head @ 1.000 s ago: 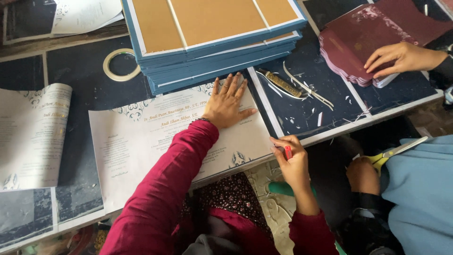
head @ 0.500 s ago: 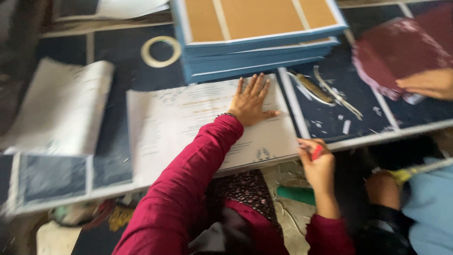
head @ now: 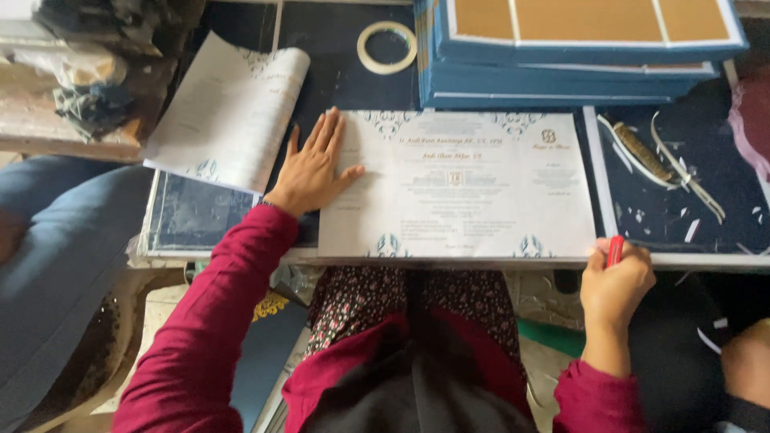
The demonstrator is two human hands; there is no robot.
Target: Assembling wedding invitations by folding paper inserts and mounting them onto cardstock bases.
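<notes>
Dark blue covers the desk (head: 353, 72), and on it, squarely in front of the person, lies the white printed sheet (head: 465, 188) with blue ornament at its corners, its long axis running left to right along the near edge of the desk. Behind it, touching its far edge, stands a stack of blue boards with tan panels (head: 577, 48); a curled white sheet (head: 228, 112) lies toward the left edge, a roll of tape (head: 387, 46) near the far edge. The left hand (head: 313, 168) lies flat with fingers spread, half on the sheet's left margin, holding nothing but pressing it down. The right hand (head: 616, 281) is closed around a red tool (head: 615, 250), whose tip I cannot make out, at the sheet's near right corner, right at the desk's near edge. So the sheet stretches between the two hands, the left on it, the right just touching its corner. Compared with the earlier views, the left hand has gone from the sheet's far right part to its left margin, the sheet now lies square to the edge, and the other person's hand on the maroon cover is out of view.
</notes>
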